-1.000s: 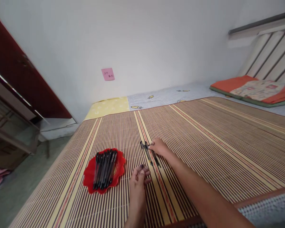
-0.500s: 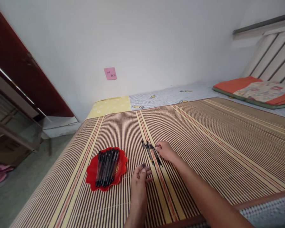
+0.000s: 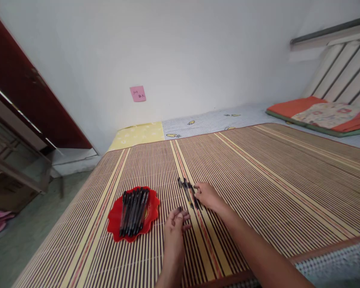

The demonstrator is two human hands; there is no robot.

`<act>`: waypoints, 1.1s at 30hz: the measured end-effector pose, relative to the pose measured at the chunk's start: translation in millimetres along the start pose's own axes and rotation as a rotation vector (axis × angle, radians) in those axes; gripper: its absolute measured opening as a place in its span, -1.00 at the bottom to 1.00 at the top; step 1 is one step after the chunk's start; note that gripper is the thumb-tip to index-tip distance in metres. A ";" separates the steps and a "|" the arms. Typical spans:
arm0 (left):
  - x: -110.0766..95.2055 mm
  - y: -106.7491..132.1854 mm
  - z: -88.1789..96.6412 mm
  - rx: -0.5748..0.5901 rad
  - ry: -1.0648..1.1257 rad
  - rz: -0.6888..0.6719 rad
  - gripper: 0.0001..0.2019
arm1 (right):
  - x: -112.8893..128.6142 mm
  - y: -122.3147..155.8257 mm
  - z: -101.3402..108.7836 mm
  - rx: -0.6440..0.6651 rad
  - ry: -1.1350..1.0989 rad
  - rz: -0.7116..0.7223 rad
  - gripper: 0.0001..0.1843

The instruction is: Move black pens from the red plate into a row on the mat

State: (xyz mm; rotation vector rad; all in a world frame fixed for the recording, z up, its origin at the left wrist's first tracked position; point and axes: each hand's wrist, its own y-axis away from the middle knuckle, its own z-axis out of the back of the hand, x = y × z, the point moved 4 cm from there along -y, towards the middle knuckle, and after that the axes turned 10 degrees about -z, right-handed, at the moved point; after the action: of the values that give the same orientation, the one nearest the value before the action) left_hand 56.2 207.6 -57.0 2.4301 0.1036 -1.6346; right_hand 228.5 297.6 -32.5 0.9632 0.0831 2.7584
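Note:
A few black pens (image 3: 189,195) lie side by side, slanted, on the striped mat. At their right edge is my right hand (image 3: 208,195), palm down, its thumb and forefinger apart and seeming to touch the nearest pen. My left hand (image 3: 176,224) hovers nearer to me, just below the pens, fingers loosely curled and apart. A small dark spot shows at one of its fingertips; I cannot tell what it is. Left of that hand stands a red scalloped plate (image 3: 113,218) with a bundle of black-capped clear pens (image 3: 134,212) lying lengthwise on it.
The striped bamboo mat (image 3: 242,172) covers the bed. A folded orange and patterned cloth (image 3: 318,114) lies at the far right beside a white railing (image 3: 342,70). The white wall (image 3: 198,60) carries a pink note (image 3: 137,93). The bed's left edge drops to the floor (image 3: 62,192).
My right hand has shifted slightly left and down along the pens, and the rightmost pen appears a little closer to the others. My left hand and the plate look unchanged.

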 end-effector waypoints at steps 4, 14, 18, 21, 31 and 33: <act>0.7 -0.4 0.3 -0.003 0.006 0.005 -0.51 | 3.8 -4.5 -3.7 -0.014 -0.009 -0.011 -0.65; -3.2 2.0 -1.4 0.023 -0.014 0.001 -0.52 | 4.5 -8.0 -6.7 -0.041 -0.034 0.044 -0.65; -3.6 1.7 -1.3 0.016 -0.017 0.012 -0.49 | 5.2 -5.9 -4.9 -0.036 -0.041 0.040 -0.79; -3.3 1.2 -1.0 0.008 -0.013 0.009 -0.49 | 5.7 -4.0 -2.6 -0.026 -0.049 0.031 -0.86; -3.7 1.2 -1.1 0.006 -0.008 0.011 -0.49 | -1.1 -12.4 -5.2 -0.027 -0.073 0.013 -0.82; -4.5 1.3 -1.5 0.010 -0.012 0.012 -0.49 | -2.7 -13.4 -5.5 -0.025 -0.084 0.009 -0.82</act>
State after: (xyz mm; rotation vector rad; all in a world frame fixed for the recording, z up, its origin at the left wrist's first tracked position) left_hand 56.1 206.9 -52.2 2.4228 0.0786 -1.6488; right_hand 229.6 310.2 -40.1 1.0737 0.0305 2.7167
